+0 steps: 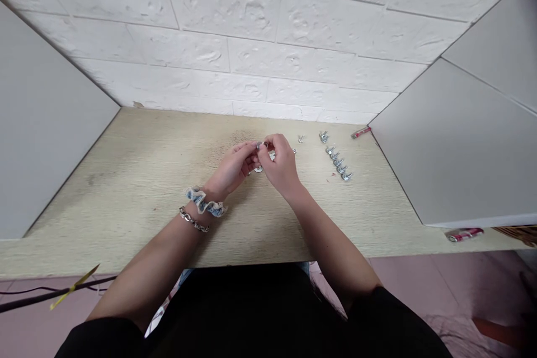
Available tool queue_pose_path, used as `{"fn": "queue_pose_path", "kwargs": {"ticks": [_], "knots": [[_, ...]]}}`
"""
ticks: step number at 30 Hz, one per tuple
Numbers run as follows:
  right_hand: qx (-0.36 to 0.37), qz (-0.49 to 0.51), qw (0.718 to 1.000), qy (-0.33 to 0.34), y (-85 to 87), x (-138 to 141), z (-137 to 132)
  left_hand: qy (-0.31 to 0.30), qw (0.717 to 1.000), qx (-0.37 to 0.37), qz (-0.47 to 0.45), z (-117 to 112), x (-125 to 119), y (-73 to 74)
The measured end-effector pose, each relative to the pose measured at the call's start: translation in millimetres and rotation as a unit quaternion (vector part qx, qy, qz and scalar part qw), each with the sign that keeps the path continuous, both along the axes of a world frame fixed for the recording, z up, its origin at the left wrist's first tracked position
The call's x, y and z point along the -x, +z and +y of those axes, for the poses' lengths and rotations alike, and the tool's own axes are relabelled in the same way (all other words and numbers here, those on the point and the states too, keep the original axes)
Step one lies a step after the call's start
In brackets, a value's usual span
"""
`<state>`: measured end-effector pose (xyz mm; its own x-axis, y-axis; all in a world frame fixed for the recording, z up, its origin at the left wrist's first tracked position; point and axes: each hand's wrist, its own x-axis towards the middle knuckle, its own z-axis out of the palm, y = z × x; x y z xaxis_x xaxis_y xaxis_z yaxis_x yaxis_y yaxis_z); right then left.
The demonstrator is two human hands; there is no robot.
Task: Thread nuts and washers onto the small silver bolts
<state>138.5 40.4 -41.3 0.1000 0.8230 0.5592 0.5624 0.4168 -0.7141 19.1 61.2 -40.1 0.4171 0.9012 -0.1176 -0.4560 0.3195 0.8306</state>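
My left hand (232, 168) and my right hand (281, 165) meet above the middle of the pale wood-grain desk (126, 190). Between their fingertips they pinch a small silvery metal fastener (262, 146), partly hidden by my fingers. Another metal piece (258, 169) shows just below my hands, and I cannot tell whether it is held. To the right stands a row of several silvery wing bolts (338, 161). Beyond them are a pair of similar bolts (323, 136) and a small loose screw (300, 138).
A white brick-textured wall (210, 50) backs the desk, with grey side panels (46, 123) (453, 145) at both sides. A red-and-silver object (361, 132) lies at the far right corner, and a similar one (464, 234) near the front edge.
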Motion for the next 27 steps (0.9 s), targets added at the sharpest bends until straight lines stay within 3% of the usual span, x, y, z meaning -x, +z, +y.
{"fn": "queue_pose_path", "kwargs": {"ticks": [8,27], "knots": [[-0.024,-0.003,0.999,0.044,1.4,-3.3,1.2,0.019,1.0,0.019,-0.011,1.6,0.4,0.5],[0.033,0.095,0.995,0.017,8.2,-5.9,-2.0,0.03,0.999,0.0,-0.032,1.8,0.2,3.7]]}}
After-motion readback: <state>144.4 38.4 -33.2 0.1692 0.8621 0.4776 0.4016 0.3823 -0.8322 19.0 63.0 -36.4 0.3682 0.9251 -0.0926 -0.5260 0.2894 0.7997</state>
